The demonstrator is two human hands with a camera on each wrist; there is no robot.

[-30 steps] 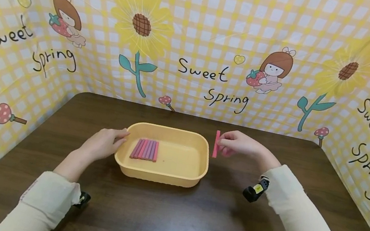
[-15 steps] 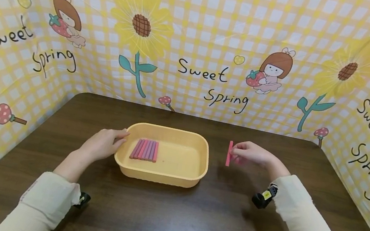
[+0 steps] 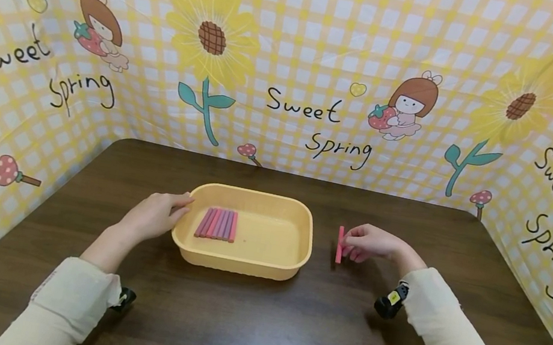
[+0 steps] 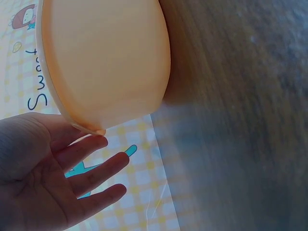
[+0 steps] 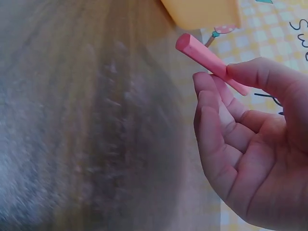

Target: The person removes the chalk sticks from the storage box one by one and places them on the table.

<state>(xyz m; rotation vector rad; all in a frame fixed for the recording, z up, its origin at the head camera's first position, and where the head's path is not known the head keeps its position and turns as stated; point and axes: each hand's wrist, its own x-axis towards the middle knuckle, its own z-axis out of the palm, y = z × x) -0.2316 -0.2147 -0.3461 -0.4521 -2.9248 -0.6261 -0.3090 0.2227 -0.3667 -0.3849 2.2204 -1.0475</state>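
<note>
A pink stick (image 5: 204, 55), thin and straight with a flat end, is pinched between the thumb and fingertips of my right hand (image 3: 371, 242), to the right of the yellow tray (image 3: 260, 269). In the right wrist view the other fingers of that hand (image 5: 255, 144) are loosely bent. My left hand (image 3: 151, 215) is at the tray's left end, with thumb and index finger on the rim; in the left wrist view its remaining fingers (image 4: 98, 173) spread away from the tray wall (image 4: 106, 62). Several pink and purple sticks (image 3: 216, 224) lie side by side in the tray's left part.
The dark wooden table (image 3: 241, 319) carries the tray near its middle. A yellow checked cloth (image 3: 297, 48) with printed flowers and lettering rises behind and on both sides. Black wrist cameras (image 3: 390, 301) hang under both sleeves.
My right hand has moved right, away from the tray, then down towards the table with the pink stick. The left hand and the sticks in the tray have stayed in place.
</note>
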